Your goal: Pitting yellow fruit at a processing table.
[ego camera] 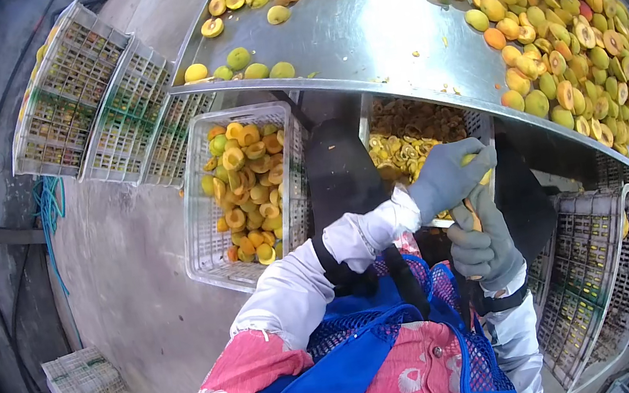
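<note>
My gloved left hand [450,174] is closed around a piece of yellow stone fruit [486,177], mostly hidden by the fingers. Just below it, my gloved right hand [483,239] grips a tool with a wooden handle [473,216]; its working end is hidden near the fruit. Both hands are over a crate [366,123] at the table's edge, which holds brown scraps [418,115] and yellow fruit trimmings [396,152]. To the left, a white plastic crate [202,212] contains halved, pitted fruit [247,188].
A metal table [328,37] spans the top, heaped with whole and halved stone fruit [556,30] at the back and right. Several fruit-filled crates [71,92] stand at the upper left. More crates [585,279] are at my right. Blue rope [50,203] hangs at the left.
</note>
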Demonstrator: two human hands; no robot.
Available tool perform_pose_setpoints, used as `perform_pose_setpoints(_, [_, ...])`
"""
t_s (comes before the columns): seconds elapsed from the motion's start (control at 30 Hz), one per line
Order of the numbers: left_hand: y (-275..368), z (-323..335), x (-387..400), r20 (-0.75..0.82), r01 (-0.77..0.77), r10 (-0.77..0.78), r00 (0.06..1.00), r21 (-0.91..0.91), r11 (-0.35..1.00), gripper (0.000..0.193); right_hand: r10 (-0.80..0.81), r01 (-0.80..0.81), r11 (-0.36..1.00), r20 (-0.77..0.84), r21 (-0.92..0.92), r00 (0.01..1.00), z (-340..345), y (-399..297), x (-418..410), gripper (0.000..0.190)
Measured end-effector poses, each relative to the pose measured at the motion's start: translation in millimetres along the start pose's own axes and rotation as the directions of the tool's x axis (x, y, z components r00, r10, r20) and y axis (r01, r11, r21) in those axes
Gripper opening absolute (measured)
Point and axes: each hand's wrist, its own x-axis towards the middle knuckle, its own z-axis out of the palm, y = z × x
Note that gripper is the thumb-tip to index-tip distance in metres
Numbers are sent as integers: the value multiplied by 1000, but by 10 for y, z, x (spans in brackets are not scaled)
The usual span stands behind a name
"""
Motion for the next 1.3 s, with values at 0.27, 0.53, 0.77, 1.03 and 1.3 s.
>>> perform_pose_setpoints(0.27, [-203, -244, 17, 226, 140, -49, 973, -409, 902, 47, -103, 96, 993, -102, -70, 989, 28, 68, 299, 48])
perform_pose_setpoints(0.53, [-585, -755, 6, -165, 50, -283, 945, -780, 624, 51, -278, 222, 934, -182, -280, 943, -120, 192, 414, 52])
perform_pose_setpoints(0.77, [-796, -2673, -1142, -640, 531, 468, 609, 768, 359, 26, -283, 255, 958, -274, -132, 919, -229, 52, 416, 52])
perform_pose_setpoints(1.03, [19, -907, 977, -85, -191, 377, 922, 748, 636, 32, -337, 287, 940, -372, -183, 865, -538, 56, 352, 55])
perform_pose_setpoints(1.3, [58, -49, 3527, 282, -302, 268, 921, 952, 38, 67, -309, 346, 937, -577, -49, 756, -897, -125, 84, 52])
